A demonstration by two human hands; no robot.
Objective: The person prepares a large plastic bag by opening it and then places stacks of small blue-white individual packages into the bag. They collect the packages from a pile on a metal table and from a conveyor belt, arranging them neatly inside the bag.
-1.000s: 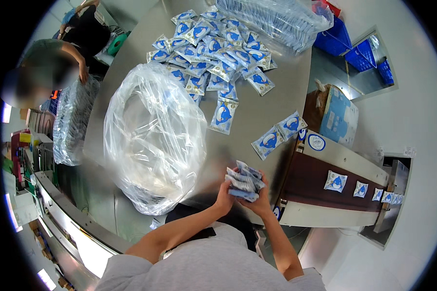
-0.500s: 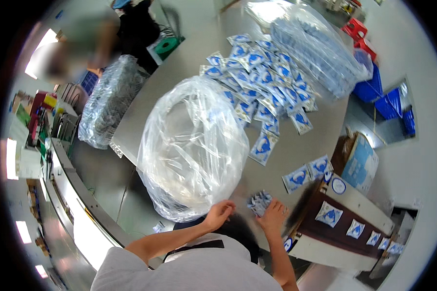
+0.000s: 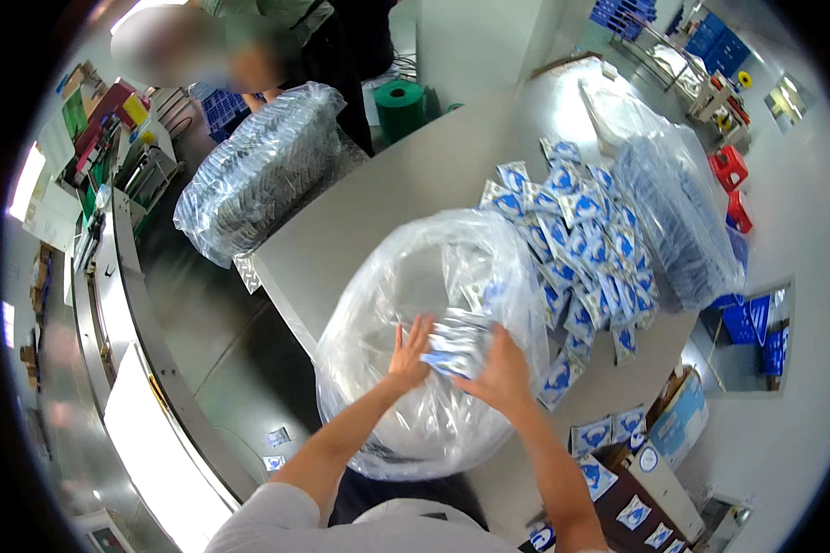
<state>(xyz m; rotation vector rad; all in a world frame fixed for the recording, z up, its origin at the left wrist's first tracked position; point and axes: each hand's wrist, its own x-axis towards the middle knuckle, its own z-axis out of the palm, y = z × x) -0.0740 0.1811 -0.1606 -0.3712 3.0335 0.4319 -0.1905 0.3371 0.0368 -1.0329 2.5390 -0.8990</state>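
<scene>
Over the mouth of a large clear plastic bag (image 3: pixel 369 323), I have a stack of blue-and-white sachets (image 3: pixel 458 341). My right hand (image 3: pixel 503 370) is closed round the stack's right side. My left hand (image 3: pixel 409 355) is at its left edge, fingers stretched and apart, seemingly touching it; slight blur hides the exact contact. The bag stands wide open in front of me at the table's near edge. Right beyond it spreads a loose heap of the same sachets (image 3: pixel 581 235).
A filled clear bag (image 3: pixel 678 217) lies beyond the heap on the metal table (image 3: pixel 360 207). Another packed bag (image 3: pixel 258 175) is at the far left, near a person. At lower right, a brown conveyor belt (image 3: pixel 618 479) carries single sachets beside a blue-and-white carton (image 3: pixel 681 419).
Both hands have moved up and forward from the table's near edge to over the bag. The sachet stack has been lifted off the table in my right hand. My view has shifted too.
</scene>
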